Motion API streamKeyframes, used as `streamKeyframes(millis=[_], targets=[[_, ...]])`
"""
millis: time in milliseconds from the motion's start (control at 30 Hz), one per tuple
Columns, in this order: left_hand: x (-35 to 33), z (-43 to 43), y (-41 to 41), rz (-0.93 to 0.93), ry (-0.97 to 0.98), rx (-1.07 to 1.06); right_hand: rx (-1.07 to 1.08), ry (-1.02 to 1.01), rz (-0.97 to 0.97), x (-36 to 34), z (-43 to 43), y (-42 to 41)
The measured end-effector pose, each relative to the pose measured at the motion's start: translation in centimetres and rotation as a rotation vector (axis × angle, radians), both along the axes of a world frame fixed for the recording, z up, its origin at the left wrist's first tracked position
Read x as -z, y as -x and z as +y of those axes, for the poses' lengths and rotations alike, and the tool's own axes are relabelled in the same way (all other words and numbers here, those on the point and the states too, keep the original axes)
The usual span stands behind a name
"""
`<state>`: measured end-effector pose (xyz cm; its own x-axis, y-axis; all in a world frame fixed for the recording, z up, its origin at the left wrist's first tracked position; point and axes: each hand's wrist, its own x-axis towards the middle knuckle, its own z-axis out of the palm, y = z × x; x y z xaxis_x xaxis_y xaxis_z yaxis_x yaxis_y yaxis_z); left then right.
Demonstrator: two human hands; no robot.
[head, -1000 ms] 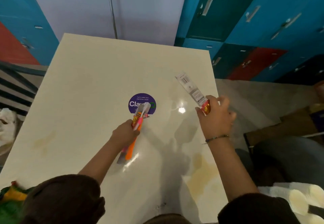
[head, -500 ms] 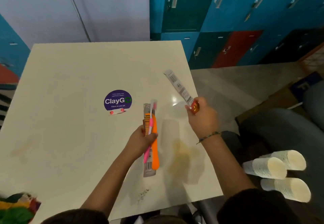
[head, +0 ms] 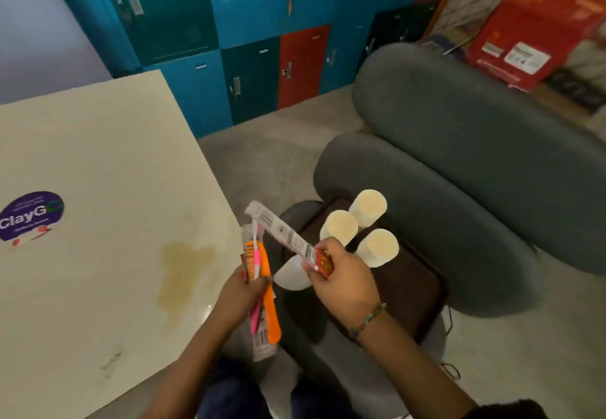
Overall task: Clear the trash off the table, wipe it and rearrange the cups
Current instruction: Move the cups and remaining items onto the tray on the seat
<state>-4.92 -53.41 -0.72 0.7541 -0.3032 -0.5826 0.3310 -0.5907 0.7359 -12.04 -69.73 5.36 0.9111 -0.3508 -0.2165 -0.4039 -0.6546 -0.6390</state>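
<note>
My left hand grips an orange and pink toothbrush pack just past the right edge of the cream table. My right hand holds a long white wrapper with a red end, its tip leaning toward the toothbrush pack. Three stacks of paper cups lie on a dark brown tray to the right of my hands. A brownish stain marks the table near its right edge.
A purple ClayGo sticker sits on the table's left part. Grey cushioned seats stand at right, blue and red lockers behind, and a red cardboard box at the far right. A white curved object lies between my hands.
Both hands have swung right, off the table top to beyond its right edge, still holding their items. The view turned right, bringing the cups, tray and seats into sight.
</note>
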Motion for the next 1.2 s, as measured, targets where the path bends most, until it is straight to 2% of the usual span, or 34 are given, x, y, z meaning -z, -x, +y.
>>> streamKeyframes(millis=[100, 233, 400, 500, 600, 700, 833, 1033, 1200], targets=[[0.7, -4.9, 3.0, 0.038, 0.013, 0.039, 0.17, -0.097, -0.015, 1.9, -4.7, 4.9], [2.6, -10.1, 5.5, 0.133, 0.02, 0.093, 0.528, -0.268, -0.063, 4.5, -9.5, 9.6], [5.8, -14.9, 7.8, 0.32, -0.053, 0.113, 0.892, -0.417, 0.042, 10.1, -14.3, 13.4], [7.9, -16.9, 8.7, 0.46, -0.063, 0.032, 1.035, -0.54, 0.171, 13.4, -16.7, 14.4], [9.6, -18.7, 9.3, 0.567, -0.057, -0.154, 1.1, -0.707, 0.213, 16.5, -18.6, 14.9], [10.6, -20.2, 9.3, 0.616, -0.039, -0.293, 1.097, -0.825, 0.249, 19.1, -19.6, 14.5], [12.0, -21.2, 9.0, 0.701, 0.04, -0.471, 0.918, -0.703, 0.388, 20.7, -19.8, 13.9], [13.1, -21.5, 8.3, 0.731, 0.15, -0.527, 0.644, -0.472, 0.4, 19.7, -18.9, 12.1], [12.5, -21.5, 8.3, 0.7, 0.147, -0.447, 0.574, -0.328, 0.43, 19.5, -18.2, 11.8]])
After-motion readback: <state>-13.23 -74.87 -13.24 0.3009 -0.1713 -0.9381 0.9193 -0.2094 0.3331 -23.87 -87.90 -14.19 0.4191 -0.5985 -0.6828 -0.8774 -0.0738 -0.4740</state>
